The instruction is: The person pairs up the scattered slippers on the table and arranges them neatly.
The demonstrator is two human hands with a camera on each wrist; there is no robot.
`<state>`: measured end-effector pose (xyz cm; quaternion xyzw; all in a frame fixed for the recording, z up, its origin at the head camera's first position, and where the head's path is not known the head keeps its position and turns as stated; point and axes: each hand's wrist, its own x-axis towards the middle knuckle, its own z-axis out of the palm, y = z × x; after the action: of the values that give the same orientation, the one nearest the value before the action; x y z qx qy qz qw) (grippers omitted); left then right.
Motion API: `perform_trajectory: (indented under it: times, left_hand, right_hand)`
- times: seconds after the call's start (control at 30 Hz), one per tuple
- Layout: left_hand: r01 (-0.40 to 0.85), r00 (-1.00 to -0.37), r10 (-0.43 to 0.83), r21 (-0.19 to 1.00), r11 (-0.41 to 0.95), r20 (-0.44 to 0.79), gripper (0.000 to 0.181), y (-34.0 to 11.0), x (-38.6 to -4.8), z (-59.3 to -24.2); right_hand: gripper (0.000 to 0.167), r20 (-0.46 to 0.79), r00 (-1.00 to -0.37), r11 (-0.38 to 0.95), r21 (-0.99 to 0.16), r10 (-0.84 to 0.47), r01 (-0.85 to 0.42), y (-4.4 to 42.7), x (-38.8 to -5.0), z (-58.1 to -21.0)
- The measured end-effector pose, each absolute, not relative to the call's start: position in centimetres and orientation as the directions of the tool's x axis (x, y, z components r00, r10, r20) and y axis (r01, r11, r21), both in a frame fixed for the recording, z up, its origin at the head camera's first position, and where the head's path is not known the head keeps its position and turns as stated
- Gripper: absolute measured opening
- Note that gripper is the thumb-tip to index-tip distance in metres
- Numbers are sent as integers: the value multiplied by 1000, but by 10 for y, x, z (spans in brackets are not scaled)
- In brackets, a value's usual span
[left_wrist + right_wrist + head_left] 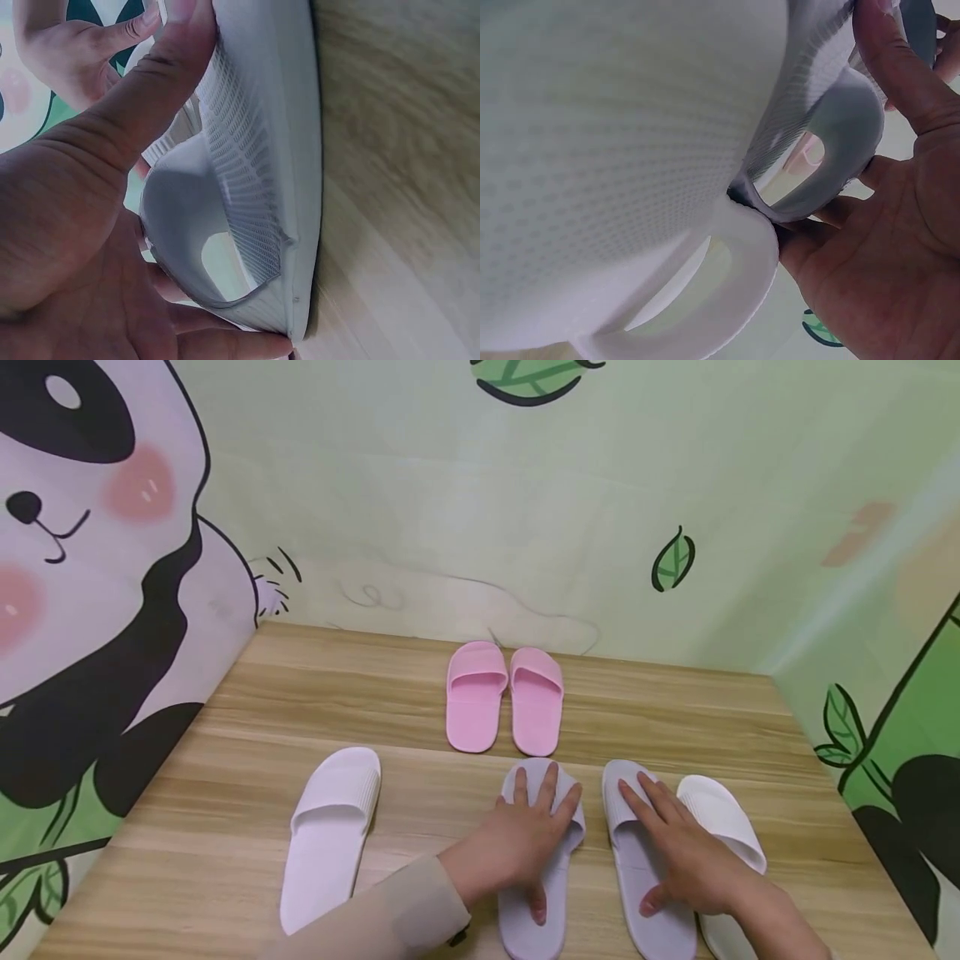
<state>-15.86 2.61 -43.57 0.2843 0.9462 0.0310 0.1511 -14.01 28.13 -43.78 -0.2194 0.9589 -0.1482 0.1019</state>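
Note:
My left hand lies spread over a pale lavender slipper, its fingers straight across the strap and its thumb down on the footbed. In the left wrist view that thumb touches the slipper's textured footbed. My right hand rests over the matching lavender slipper, fingers extended on the strap and thumb on the footbed. Immediately right of it is a white slipper, partly hidden under the right hand and forearm. The right wrist view shows the white slipper's dotted footbed close up.
Another white slipper stands apart on the left. Behind the lavender pair, two pink slippers sit side by side near the back wall. Everything stands on a wood-grain surface, with panda-printed walls around it.

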Motion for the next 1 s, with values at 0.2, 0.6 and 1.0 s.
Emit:
perform_trajectory:
  times: [0.2, 0.6, 1.0]
  left_hand:
    - [529, -789, 551, 156, 834, -273, 164, 37, -160, -434]
    - [552, -789, 555, 93, 829, -264, 165, 58, -164, -437]
    - [554, -792, 548, 61, 831, -271, 163, 73, -171, -437]
  right_hand:
    - [145, -134, -887, 863, -334, -442, -380, 286, -140, -438]
    - [144, -151, -893, 874, -329, -423, -358, 299, -143, -439]
    - [144, -128, -894, 871, -322, -429, -372, 305, -146, -439]
